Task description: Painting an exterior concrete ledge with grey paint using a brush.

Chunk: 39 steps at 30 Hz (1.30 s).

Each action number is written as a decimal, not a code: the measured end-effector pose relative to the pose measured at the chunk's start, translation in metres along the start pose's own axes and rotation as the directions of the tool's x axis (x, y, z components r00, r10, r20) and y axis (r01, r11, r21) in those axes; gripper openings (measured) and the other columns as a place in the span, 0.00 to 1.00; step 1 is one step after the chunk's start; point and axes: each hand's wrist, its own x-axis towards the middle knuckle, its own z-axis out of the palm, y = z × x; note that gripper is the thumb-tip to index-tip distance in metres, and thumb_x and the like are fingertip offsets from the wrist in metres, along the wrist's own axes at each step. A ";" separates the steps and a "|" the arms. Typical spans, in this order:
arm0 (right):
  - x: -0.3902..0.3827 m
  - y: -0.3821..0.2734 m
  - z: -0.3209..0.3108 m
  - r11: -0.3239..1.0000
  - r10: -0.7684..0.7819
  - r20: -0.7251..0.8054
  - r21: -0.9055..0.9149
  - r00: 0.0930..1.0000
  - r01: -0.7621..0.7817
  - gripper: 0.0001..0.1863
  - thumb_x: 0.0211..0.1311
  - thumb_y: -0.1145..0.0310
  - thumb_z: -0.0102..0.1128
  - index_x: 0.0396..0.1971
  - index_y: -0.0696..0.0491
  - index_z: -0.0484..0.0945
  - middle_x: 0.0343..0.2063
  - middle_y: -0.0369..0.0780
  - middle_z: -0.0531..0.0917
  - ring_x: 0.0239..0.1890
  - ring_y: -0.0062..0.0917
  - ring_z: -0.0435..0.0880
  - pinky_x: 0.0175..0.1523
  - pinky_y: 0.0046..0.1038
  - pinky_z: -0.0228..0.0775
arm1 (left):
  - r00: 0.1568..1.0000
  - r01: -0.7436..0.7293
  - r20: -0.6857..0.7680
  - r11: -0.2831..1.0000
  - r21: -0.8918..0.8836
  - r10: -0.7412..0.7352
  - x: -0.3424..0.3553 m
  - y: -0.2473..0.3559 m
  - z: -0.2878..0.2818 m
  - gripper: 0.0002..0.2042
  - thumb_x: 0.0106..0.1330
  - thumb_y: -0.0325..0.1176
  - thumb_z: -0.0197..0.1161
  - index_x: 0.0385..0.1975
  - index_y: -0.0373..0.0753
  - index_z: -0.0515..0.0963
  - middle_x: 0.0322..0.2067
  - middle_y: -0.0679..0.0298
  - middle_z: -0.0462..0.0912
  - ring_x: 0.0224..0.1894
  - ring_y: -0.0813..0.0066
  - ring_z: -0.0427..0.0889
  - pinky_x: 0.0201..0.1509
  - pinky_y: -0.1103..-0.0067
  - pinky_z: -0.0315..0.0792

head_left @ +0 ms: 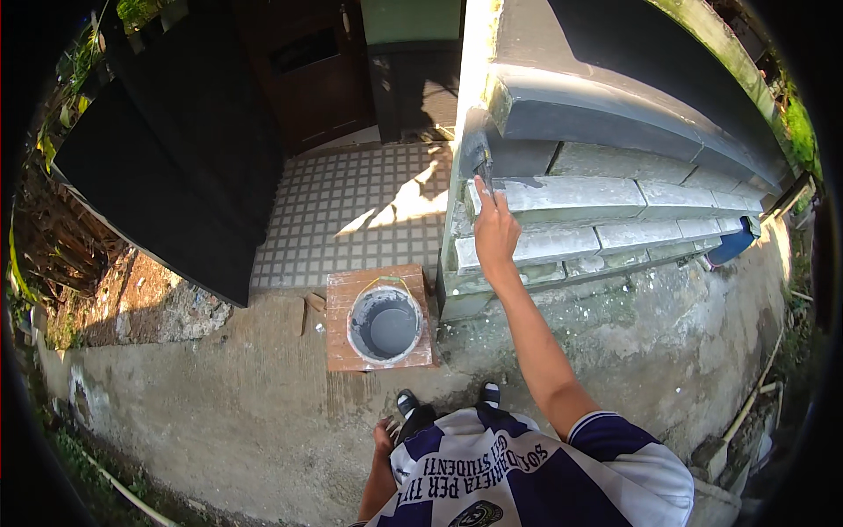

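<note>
My right hand (497, 230) is closed around the handle of a paintbrush (486, 169), arm stretched forward. The brush's bristle end rests at the wall's end face, where grey paint (475, 132) covers the surface beneath the ledge. Much of the handle is hidden by the fingers. My left hand (385, 434) hangs low beside my leg, its fingers loosely bent and apart, with nothing seen in it. In front of me a bucket (356, 338) of grey paint, its rim smeared and its thin handle folded back, stands on a brown wooden stool (340, 303).
Stepped concrete blocks (571, 195) run along the wall to the right, under a grey-painted ledge (597, 123). A blue object (731, 246) lies at their far end. Behind the stool is a checkered tile floor (325, 206); a dark panel (184, 167) stands left.
</note>
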 end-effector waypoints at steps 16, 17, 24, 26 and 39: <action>0.009 0.061 -0.006 0.741 0.041 0.074 0.667 0.996 -0.080 0.15 0.63 0.72 0.48 0.49 0.54 0.74 0.37 0.43 0.80 0.37 0.26 0.78 0.46 0.22 0.66 | 0.996 0.016 0.089 0.995 0.102 -0.025 0.009 0.010 0.012 0.20 0.63 0.44 0.46 0.54 0.47 0.64 0.55 0.73 0.70 0.52 0.68 0.73 0.44 0.73 0.63; 0.004 0.069 -0.008 0.740 0.046 0.068 0.668 0.997 -0.080 0.15 0.63 0.72 0.48 0.49 0.54 0.74 0.37 0.43 0.80 0.37 0.26 0.78 0.46 0.22 0.66 | 0.997 0.041 0.066 0.996 0.075 -0.046 0.010 0.008 0.015 0.20 0.63 0.44 0.46 0.54 0.47 0.64 0.55 0.73 0.70 0.52 0.68 0.73 0.43 0.73 0.63; 0.025 0.125 -0.044 0.248 0.421 0.197 0.914 0.885 -0.321 0.15 0.64 0.70 0.49 0.50 0.51 0.72 0.16 0.27 0.64 0.16 0.07 0.55 0.19 0.15 0.45 | 0.999 -0.044 -0.001 0.987 0.154 0.045 -0.001 -0.008 0.031 0.19 0.64 0.42 0.46 0.52 0.42 0.66 0.54 0.68 0.72 0.48 0.63 0.77 0.37 0.76 0.67; 0.027 0.149 -0.039 0.280 0.372 0.256 0.885 0.892 -0.371 0.15 0.63 0.70 0.49 0.50 0.51 0.72 0.15 0.27 0.65 0.16 0.08 0.56 0.20 0.15 0.47 | 0.998 -0.059 0.008 0.982 0.180 0.059 -0.009 -0.012 0.038 0.19 0.64 0.40 0.45 0.52 0.40 0.66 0.53 0.66 0.73 0.47 0.62 0.78 0.34 0.78 0.68; 0.059 0.144 -0.054 0.426 0.301 -0.010 0.896 0.953 -0.125 0.12 0.63 0.67 0.50 0.38 0.60 0.74 0.25 0.40 0.78 0.28 0.18 0.75 0.35 0.21 0.67 | 0.981 -0.170 -0.070 0.972 0.164 0.184 -0.025 -0.056 0.064 0.16 0.58 0.38 0.52 0.43 0.36 0.73 0.36 0.55 0.79 0.24 0.70 0.78 0.17 0.81 0.63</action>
